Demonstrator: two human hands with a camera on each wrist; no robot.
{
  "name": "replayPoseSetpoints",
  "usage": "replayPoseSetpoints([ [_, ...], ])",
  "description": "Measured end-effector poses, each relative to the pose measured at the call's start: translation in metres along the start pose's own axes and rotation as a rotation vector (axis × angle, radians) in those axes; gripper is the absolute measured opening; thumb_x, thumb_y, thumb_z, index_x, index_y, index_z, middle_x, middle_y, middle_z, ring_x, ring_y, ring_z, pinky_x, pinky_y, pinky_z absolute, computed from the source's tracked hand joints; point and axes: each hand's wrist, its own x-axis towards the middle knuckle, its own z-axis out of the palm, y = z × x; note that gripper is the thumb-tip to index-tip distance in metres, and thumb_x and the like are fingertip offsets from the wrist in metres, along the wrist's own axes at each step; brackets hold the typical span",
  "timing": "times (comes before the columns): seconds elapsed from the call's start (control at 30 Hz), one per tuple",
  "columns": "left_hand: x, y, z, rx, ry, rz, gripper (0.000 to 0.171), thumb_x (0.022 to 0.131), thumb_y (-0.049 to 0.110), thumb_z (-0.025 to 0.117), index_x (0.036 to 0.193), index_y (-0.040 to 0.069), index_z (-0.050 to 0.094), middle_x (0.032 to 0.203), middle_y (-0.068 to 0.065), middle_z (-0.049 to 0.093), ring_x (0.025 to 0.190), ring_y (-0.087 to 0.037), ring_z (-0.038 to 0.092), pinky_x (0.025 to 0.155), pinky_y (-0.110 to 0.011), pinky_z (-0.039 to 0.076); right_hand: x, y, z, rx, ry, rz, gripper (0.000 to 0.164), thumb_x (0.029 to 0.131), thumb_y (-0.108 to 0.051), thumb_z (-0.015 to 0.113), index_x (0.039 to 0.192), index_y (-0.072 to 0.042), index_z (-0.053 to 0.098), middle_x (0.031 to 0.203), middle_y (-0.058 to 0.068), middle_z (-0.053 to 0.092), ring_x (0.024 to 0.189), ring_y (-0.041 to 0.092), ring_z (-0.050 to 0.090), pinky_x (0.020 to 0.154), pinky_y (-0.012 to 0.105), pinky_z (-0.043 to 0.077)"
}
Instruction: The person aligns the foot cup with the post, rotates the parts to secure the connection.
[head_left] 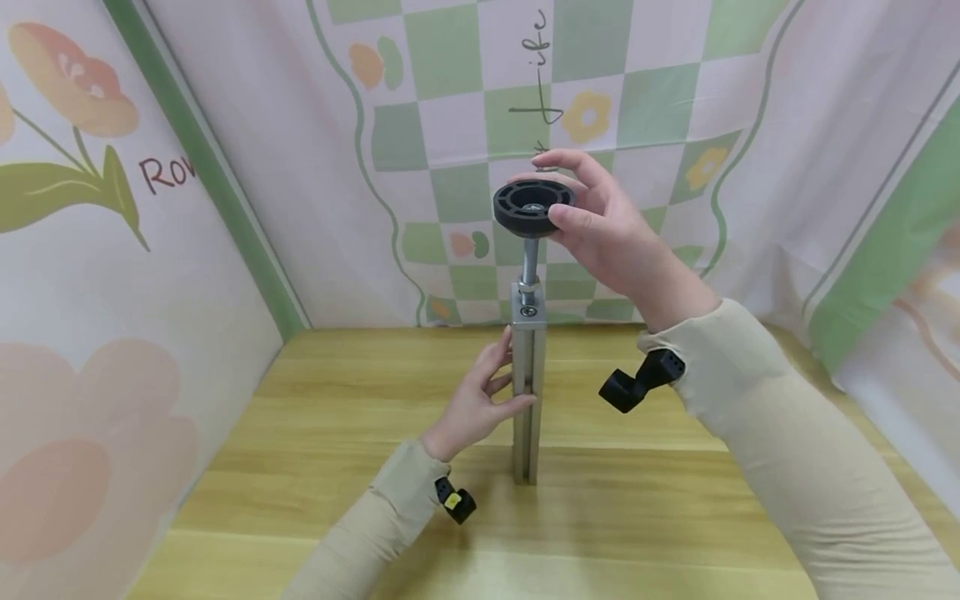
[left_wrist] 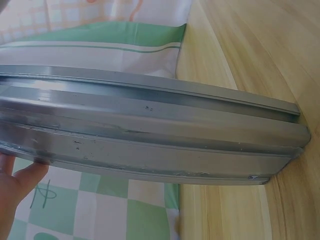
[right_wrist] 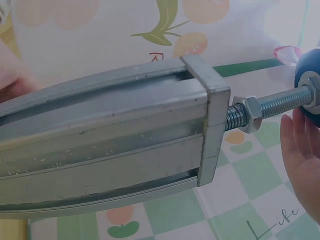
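Observation:
An aluminium profile [head_left: 519, 400] with long grooves stands upright on the wooden table; its lower end meets the tabletop in the left wrist view. Around its middle, my left hand [head_left: 468, 408] grips it, thumb on the near side and fingers behind. A metal end plate [right_wrist: 216, 130] caps its top. From this plate rises a threaded rod [right_wrist: 285, 101] carrying a hex nut [right_wrist: 252, 114], which sits a little off the plate. On the rod's top is a round black levelling foot [head_left: 517, 223], wide side up. My right hand [head_left: 618, 242] holds the foot's rim between thumb and fingers.
The wooden table [head_left: 330, 400] extends around the profile. Behind it hangs a green-and-white checked curtain [head_left: 442, 75], and a flower-printed curtain [head_left: 217, 275] closes the left side. Each sleeve carries a small black wrist mount [head_left: 626, 390].

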Motion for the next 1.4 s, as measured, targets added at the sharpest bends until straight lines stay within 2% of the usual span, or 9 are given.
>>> replayPoseSetpoints([
  [0.13,-0.001,-0.001,0.0,-0.008,0.006,0.029,0.089,0.083,-0.008,0.066,0.15,0.004,0.01,0.142,-0.022,0.031,0.124,-0.037,0.041,0.099,-0.038,0.047,-0.001,0.002,0.001,-0.049,0.045,-0.002,0.036,0.086,-0.006,0.066,0.118,-0.014,0.051,0.115,0.008,0.062,0.104,0.019,0.06,0.093,0.025,0.048],
  [0.3,-0.002,-0.003,0.001,-0.028,0.01,0.05,0.099,0.082,-0.009,0.066,0.151,0.035,0.01,0.143,-0.023,0.031,0.125,-0.037,0.041,0.1,-0.038,0.047,-0.002,0.001,0.003,-0.112,0.087,-0.002,0.04,0.084,-0.009,0.071,0.118,-0.015,0.05,0.114,0.004,0.064,0.101,0.016,0.062,0.093,0.025,0.047],
  [0.37,-0.001,-0.003,0.002,-0.026,0.012,0.052,0.099,0.082,-0.009,0.066,0.152,0.032,0.01,0.143,-0.023,0.031,0.124,-0.038,0.041,0.1,-0.039,0.047,-0.003,0.0,0.004,-0.136,0.105,0.001,0.039,0.085,-0.008,0.069,0.118,-0.014,0.05,0.115,0.004,0.063,0.101,0.017,0.061,0.094,0.025,0.047],
  [0.5,0.0,-0.003,0.003,-0.02,0.005,0.044,0.09,0.082,-0.008,0.066,0.151,0.005,0.01,0.142,-0.022,0.032,0.124,-0.038,0.042,0.1,-0.039,0.047,-0.007,-0.004,0.009,-0.199,0.17,0.013,0.036,0.087,0.003,0.059,0.117,-0.015,0.05,0.114,0.003,0.063,0.102,0.017,0.061,0.094,0.025,0.047],
  [0.57,0.0,-0.002,0.003,-0.02,0.0,0.041,0.089,0.082,-0.008,0.066,0.151,0.004,0.01,0.142,-0.022,0.032,0.125,-0.037,0.042,0.1,-0.039,0.047,-0.008,-0.006,0.013,-0.247,0.22,0.03,0.036,0.085,0.006,0.057,0.113,-0.016,0.051,0.113,0.003,0.062,0.101,0.017,0.061,0.091,0.024,0.049],
  [0.83,0.0,-0.002,0.003,-0.036,0.015,0.04,0.103,0.082,-0.009,0.066,0.142,0.055,0.012,0.143,-0.021,0.031,0.124,-0.036,0.042,0.1,-0.036,0.046,-0.007,-0.012,0.038,-0.556,0.43,0.073,0.038,0.078,-0.001,0.074,0.106,-0.013,0.051,0.114,0.008,0.057,0.094,0.02,0.06,0.077,0.018,0.053],
  [1.17,-0.001,-0.001,0.002,-0.055,0.017,0.038,0.106,0.081,-0.011,0.066,0.139,0.059,0.013,0.144,-0.022,0.031,0.124,-0.037,0.042,0.1,-0.037,0.046,-0.007,-0.004,0.049,-0.837,0.51,-0.019,0.042,0.076,-0.011,0.079,0.106,-0.009,0.051,0.106,0.005,0.059,0.089,0.017,0.059,0.079,0.022,0.051],
  [1.3,-0.001,-0.001,0.002,-0.058,0.021,0.045,0.106,0.081,-0.012,0.066,0.14,0.058,0.013,0.144,-0.022,0.03,0.124,-0.037,0.042,0.1,-0.039,0.047,-0.007,-0.005,0.05,-0.84,0.48,-0.019,0.043,0.078,-0.009,0.076,0.111,-0.007,0.049,0.107,0.003,0.054,0.095,0.015,0.055,0.086,0.024,0.048],
  [1.4,-0.001,-0.001,0.002,-0.056,0.018,0.049,0.104,0.081,-0.011,0.066,0.143,0.053,0.013,0.144,-0.022,0.03,0.124,-0.037,0.041,0.1,-0.039,0.047,-0.006,-0.005,0.043,-0.681,0.409,-0.028,0.042,0.081,-0.003,0.068,0.116,-0.009,0.045,0.112,0.004,0.049,0.1,0.016,0.052,0.087,0.023,0.046],
])
